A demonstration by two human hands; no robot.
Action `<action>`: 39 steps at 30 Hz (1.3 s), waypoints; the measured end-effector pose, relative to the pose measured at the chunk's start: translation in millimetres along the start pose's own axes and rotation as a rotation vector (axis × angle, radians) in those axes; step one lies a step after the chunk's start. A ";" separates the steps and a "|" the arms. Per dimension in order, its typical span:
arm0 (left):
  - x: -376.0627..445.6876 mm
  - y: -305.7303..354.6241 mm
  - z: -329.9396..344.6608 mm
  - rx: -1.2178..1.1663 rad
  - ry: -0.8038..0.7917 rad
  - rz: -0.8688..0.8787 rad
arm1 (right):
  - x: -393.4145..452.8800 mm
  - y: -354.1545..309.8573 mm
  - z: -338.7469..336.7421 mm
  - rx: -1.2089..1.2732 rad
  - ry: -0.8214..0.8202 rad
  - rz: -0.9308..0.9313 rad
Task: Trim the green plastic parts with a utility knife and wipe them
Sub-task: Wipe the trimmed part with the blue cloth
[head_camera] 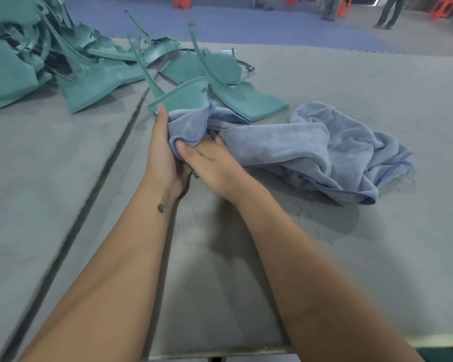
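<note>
I hold a green plastic part point(183, 96) upright at the middle of the grey table point(324, 244). My left hand point(162, 152) grips its left edge from below. My right hand point(209, 163) pinches a fold of the blue-grey cloth point(311, 147) against the part's lower half, thumb on the cloth, fingers tucked under it. The rest of the cloth trails in a heap to the right. No utility knife is in view.
A big pile of green plastic parts point(37, 56) fills the far left of the table, and more green pieces point(249, 100) lie behind the held part. A dark seam point(89, 194) runs down the table. Orange stools point(343, 6) and a standing person point(390, 11) are far back.
</note>
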State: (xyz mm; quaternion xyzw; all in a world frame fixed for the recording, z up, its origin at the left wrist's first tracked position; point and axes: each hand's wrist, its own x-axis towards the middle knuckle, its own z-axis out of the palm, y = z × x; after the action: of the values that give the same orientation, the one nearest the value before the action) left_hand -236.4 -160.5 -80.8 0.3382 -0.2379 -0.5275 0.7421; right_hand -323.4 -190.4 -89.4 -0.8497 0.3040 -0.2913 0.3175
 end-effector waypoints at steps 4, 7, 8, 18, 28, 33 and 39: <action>-0.4 -3.1 5.7 -0.077 0.076 -0.021 | 3.4 12.8 1.6 -0.478 0.109 -0.003; 1.6 -6.4 4.0 0.008 0.114 0.012 | 4.3 23.1 -8.9 -0.373 0.249 0.032; 2.4 -5.7 2.4 0.039 0.152 0.015 | 4.9 26.1 -13.7 -0.258 0.346 0.069; 13.1 2.5 -10.7 -0.302 0.207 0.045 | -6.3 9.3 -55.0 1.062 0.619 0.271; 4.2 -1.0 -6.6 -0.104 0.013 -0.016 | -2.7 12.5 -34.8 0.476 0.398 0.243; 1.5 1.2 -9.5 -0.001 0.001 -0.095 | 2.0 22.7 -40.3 0.248 0.572 0.298; 1.0 7.5 -15.0 0.336 -0.053 -0.053 | 0.6 35.0 -40.4 0.044 0.485 0.315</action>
State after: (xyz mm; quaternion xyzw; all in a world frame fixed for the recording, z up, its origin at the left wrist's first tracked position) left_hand -220.7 -156.1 -85.0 0.4496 -0.3331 -0.5083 0.6546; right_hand -362.4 -226.9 -88.9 -0.6904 0.4929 -0.4397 0.2951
